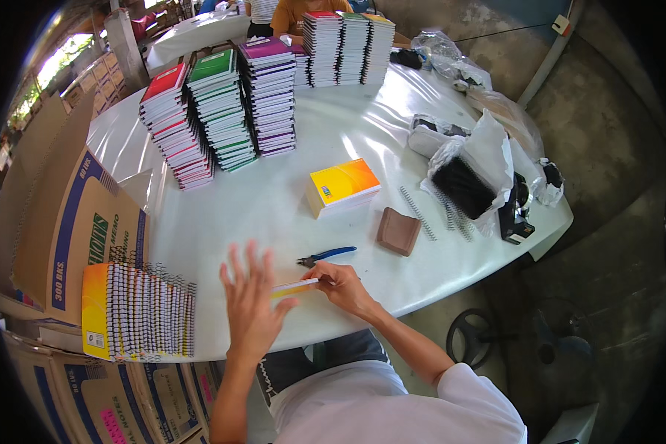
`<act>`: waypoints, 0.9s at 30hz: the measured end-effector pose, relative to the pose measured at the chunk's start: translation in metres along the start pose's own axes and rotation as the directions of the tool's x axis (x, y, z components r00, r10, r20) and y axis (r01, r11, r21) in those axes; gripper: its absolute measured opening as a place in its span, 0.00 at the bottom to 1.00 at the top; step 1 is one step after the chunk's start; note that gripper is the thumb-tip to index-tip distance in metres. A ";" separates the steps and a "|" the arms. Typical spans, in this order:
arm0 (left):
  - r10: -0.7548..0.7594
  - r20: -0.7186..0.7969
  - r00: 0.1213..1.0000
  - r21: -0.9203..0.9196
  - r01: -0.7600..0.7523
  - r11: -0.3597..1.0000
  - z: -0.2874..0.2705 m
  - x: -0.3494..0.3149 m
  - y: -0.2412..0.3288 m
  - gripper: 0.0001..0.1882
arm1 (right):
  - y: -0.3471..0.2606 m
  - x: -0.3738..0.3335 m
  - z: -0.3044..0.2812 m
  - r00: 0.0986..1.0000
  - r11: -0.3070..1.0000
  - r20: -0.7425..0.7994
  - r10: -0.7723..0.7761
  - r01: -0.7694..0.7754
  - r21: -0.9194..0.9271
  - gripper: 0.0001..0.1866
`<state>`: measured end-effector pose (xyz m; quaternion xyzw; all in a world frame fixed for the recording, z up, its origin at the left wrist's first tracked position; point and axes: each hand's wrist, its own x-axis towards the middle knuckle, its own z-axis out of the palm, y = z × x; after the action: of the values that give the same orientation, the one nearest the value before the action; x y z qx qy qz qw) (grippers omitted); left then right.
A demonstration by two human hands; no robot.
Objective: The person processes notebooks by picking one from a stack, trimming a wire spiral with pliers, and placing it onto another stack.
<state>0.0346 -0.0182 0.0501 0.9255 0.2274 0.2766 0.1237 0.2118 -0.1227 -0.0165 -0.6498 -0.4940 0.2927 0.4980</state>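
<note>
My right hand (342, 287) pinches the end of a thin yellow-and-white notepad (294, 288), which is seen edge-on above the near part of the table. My left hand (251, 300) is raised at the pad's other end, fingers spread and a little blurred. Whether its thumb touches the pad I cannot tell. Just beyond lies a pair of blue-handled cutting pliers (327, 256). A brown block (398, 231) with a curved top sits to the right. Farther back is a stack of yellow-orange notepads (344, 186). Loose wire coils (419, 213) lie right of the block.
Coil-bound notepads (140, 314) stand in a row at the left edge, beside an open cardboard box (100, 222). Tall notebook stacks (222, 111) line the back. Plastic wrapping with black coils (466, 185) covers the right side. A person (303, 16) sits across the table.
</note>
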 end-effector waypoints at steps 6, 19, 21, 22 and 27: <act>0.013 0.333 0.943 0.039 -0.028 0.999 0.031 0.012 0.004 0.29 | 0.002 0.024 -0.095 0.973 0.974 -0.155 -0.172 0.144 -0.175 0.10; 0.027 0.359 0.933 0.036 -0.043 0.998 0.031 0.018 0.002 0.26 | -0.008 0.032 -0.143 0.914 0.836 -0.290 -0.283 0.087 -0.542 0.12; 0.013 0.383 0.924 0.045 -0.032 0.998 0.027 0.021 0.002 0.26 | -0.033 0.017 -0.097 0.960 0.912 -0.096 -0.261 0.213 -0.352 0.13; 0.014 0.380 0.925 0.046 -0.034 0.998 0.027 0.021 0.002 0.26 | -0.040 0.012 -0.080 0.959 0.926 -0.018 -0.284 0.269 -0.265 0.13; 0.022 0.373 0.927 0.046 -0.042 0.998 0.029 0.022 0.002 0.26 | -0.041 0.008 -0.059 0.995 0.987 0.055 -0.084 0.091 -0.135 0.11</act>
<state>0.0680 -0.0117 0.0376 0.9677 0.1919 0.0918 0.1354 0.2514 -0.1359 0.0423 -0.6530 -0.5531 0.2519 0.4520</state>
